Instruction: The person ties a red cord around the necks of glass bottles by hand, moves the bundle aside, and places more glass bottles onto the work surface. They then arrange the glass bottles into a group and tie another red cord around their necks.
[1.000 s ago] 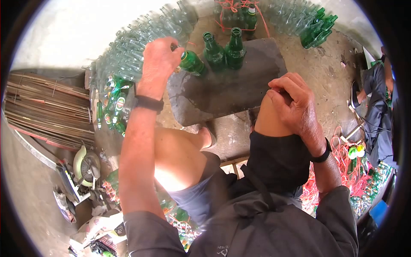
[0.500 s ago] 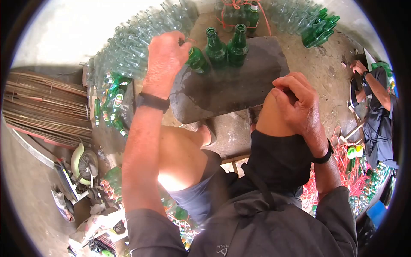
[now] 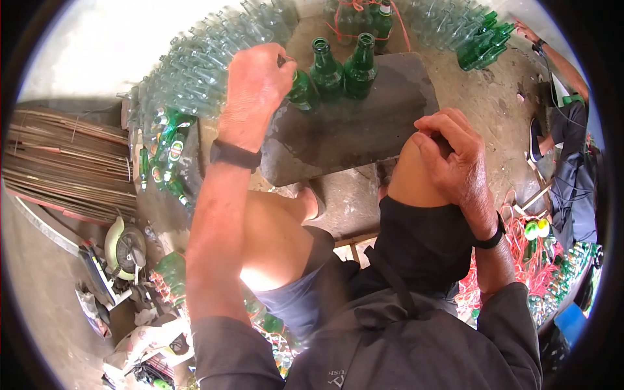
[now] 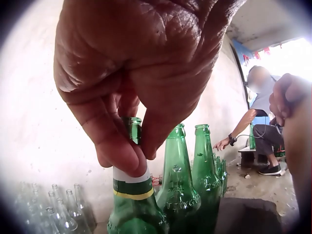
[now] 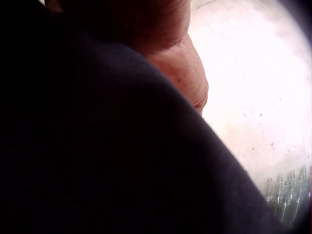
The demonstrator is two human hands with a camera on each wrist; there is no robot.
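My left hand [image 3: 257, 84] pinches the neck of a green beer bottle [image 3: 302, 94] at the far left corner of a low dark slab [image 3: 357, 140]. In the left wrist view, thumb and fingers close around the neck just above the white, green and gold neck label [image 4: 134, 187]. Two more green bottles [image 3: 327, 77] stand upright beside it, with open mouths and no neck labels. My right hand [image 3: 455, 153] rests on the right knee with loosely curled fingers. Dark cloth [image 5: 107, 141] hides much of the right wrist view.
Rows of clear bottles [image 3: 195, 71] line the wall at the left, with green bottles [image 3: 170, 156] lying below. Bottles tied with red string [image 3: 364, 23] stand behind the slab. At the right, another person's arm [image 3: 565, 68] reaches toward stacked green bottles [image 3: 484, 49].
My left hand has shifted right with the bottle, which now stands straighter and closer to the other two. The right hand stays on the knee. The other person's arm has reached out toward the stacked bottles.
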